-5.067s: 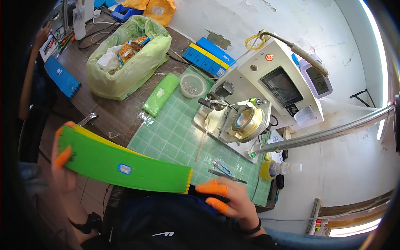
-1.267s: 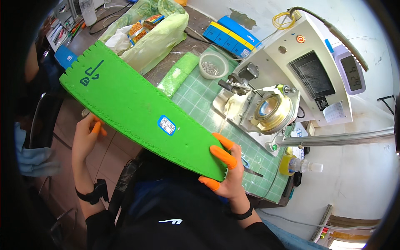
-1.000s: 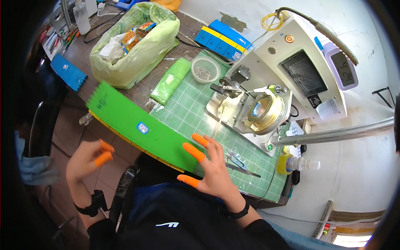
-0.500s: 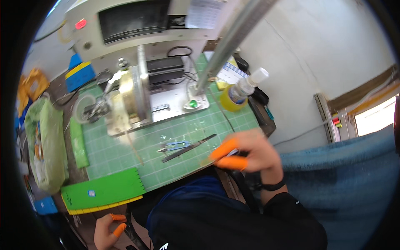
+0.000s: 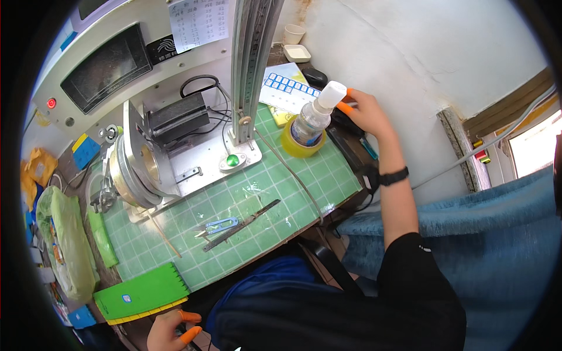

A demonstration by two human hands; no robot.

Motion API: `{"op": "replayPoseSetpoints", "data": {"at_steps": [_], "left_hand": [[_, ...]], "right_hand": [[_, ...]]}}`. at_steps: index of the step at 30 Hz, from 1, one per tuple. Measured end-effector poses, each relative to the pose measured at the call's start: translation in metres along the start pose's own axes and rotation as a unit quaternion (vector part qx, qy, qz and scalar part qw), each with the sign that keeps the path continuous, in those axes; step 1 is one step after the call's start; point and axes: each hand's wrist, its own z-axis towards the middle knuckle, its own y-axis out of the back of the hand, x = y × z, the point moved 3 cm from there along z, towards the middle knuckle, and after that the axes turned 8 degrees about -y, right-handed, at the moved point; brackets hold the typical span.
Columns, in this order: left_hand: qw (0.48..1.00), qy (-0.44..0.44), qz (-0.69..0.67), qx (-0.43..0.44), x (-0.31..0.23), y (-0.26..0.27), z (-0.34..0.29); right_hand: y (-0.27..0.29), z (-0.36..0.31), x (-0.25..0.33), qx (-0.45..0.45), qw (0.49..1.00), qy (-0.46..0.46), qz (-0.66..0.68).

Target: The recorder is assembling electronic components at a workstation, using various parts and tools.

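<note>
My right hand (image 5: 366, 111), with orange finger cots on thumb and forefinger, reaches the white cap (image 5: 332, 93) of a see-through bottle (image 5: 311, 121). Thumb and forefinger are apart at the cap's right side; the forefinger's tip is partly behind it, so a firm grip does not show. The bottle stands in a yellow round holder (image 5: 301, 146) at the mat's far right. Low in the view, my left hand (image 5: 170, 330) is beside the table's front edge, fingers loosely bent and apart, holding nothing visible. Blue thread snips (image 5: 222, 224) lie next to a dark flat strip (image 5: 241, 226).
A metal machine with a round drum (image 5: 130, 172), black motor (image 5: 175, 117) and upright post (image 5: 250, 70) fills the back of the green mat (image 5: 263, 175). Green and yellow notched boards (image 5: 143, 292) overhang the front left. A plastic-lined bin (image 5: 67, 245) stands left. A cable (image 5: 293, 175) crosses the mat.
My right hand has moved from the mat's front edge away to the bottle's cap. My left hand has shifted slightly right in the picture. The whole view has turned toward the right.
</note>
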Motion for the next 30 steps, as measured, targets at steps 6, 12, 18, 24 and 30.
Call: {"op": "replayPoseSetpoints", "data": {"at_steps": [6, 12, 18, 24, 30], "left_hand": [[0.999, -0.045, 0.017, -0.021, -0.028, -0.01, -0.001], [0.992, -0.089, 0.074, -0.041, -0.01, -0.028, -0.004], [0.989, -0.123, 0.082, -0.03, -0.019, -0.029, -0.016], [0.9, -0.411, 0.081, -0.119, -0.053, -0.03, -0.027], [0.773, -0.529, 0.038, -0.349, -0.082, -0.023, -0.031]], "right_hand": [[-0.059, 0.075, -0.015, 0.067, 0.993, -0.007, -0.094], [-0.013, 0.07, -0.012, -0.025, 0.995, -0.013, -0.097], [0.102, -0.045, 0.08, -0.262, 0.92, 0.127, 0.263], [0.121, -0.191, 0.179, 0.018, 0.916, 0.294, 0.272], [0.008, -0.228, 0.249, 0.348, 0.859, 0.313, 0.206]]}}
